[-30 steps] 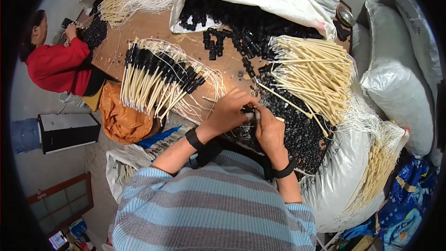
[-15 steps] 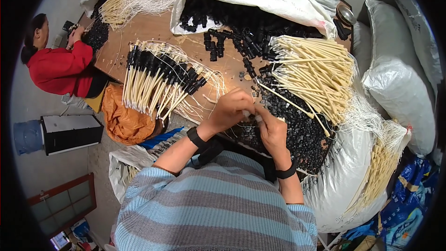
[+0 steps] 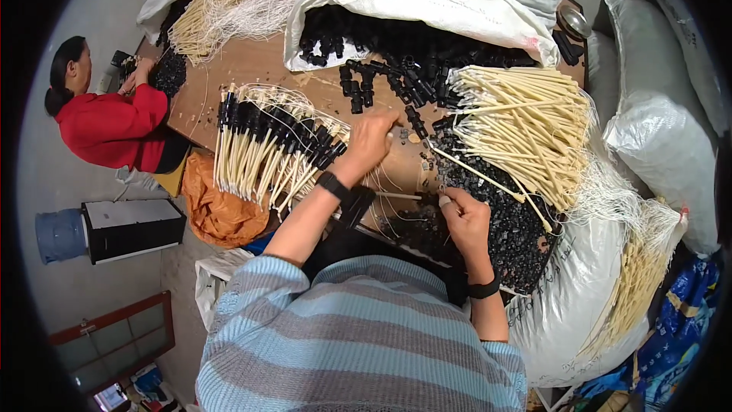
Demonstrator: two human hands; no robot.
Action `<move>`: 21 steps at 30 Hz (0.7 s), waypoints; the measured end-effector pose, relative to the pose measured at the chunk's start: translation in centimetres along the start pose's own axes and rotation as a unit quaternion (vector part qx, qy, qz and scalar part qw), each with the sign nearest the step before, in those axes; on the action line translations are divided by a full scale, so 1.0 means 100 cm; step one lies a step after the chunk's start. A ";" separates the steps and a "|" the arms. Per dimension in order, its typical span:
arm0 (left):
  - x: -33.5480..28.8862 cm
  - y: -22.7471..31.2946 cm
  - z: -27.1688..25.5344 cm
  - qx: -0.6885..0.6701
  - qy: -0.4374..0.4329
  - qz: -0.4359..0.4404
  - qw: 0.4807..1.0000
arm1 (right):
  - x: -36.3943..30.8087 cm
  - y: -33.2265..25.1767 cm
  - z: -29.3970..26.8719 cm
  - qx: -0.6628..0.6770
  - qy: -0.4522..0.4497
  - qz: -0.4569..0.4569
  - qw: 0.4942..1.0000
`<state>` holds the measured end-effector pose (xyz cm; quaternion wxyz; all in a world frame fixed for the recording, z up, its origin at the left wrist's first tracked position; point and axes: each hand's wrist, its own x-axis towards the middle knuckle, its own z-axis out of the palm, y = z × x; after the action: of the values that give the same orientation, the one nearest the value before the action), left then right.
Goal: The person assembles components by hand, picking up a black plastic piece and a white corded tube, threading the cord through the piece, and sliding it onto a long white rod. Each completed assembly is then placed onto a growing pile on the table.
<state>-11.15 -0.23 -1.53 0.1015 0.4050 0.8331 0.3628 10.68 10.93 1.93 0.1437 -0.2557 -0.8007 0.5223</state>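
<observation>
Left hand (image 3: 371, 140) lays a capped stick on the table (image 3: 252, 69); right hand (image 3: 465, 217) pinches small black caps (image 3: 511, 236). Next, I'd guess, another stick (image 3: 526, 118) needs picking.

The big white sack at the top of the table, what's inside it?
The white sack lies open, and black plastic pieces spill from its mouth onto the wooden table. How far back they fill it is hidden by the sack's cloth.
</observation>
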 end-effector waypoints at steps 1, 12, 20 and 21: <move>0.008 -0.006 0.003 0.006 0.015 0.062 0.998 | 0.000 0.000 -0.001 0.016 0.009 0.015 1.000; 0.015 -0.006 0.013 -0.011 -0.007 0.072 0.997 | 0.009 0.016 -0.002 0.035 0.045 0.105 0.993; -0.015 0.050 0.020 -0.167 0.029 0.148 0.974 | 0.018 0.023 0.001 0.102 0.073 0.149 0.981; -0.023 0.064 0.022 -0.171 0.036 0.221 0.960 | 0.019 0.025 0.004 0.101 0.061 0.149 0.982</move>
<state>-4.81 1.81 1.03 0.0561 0.5422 0.6517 0.5274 9.56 12.48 -0.59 0.1379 -0.3877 -0.6865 0.5994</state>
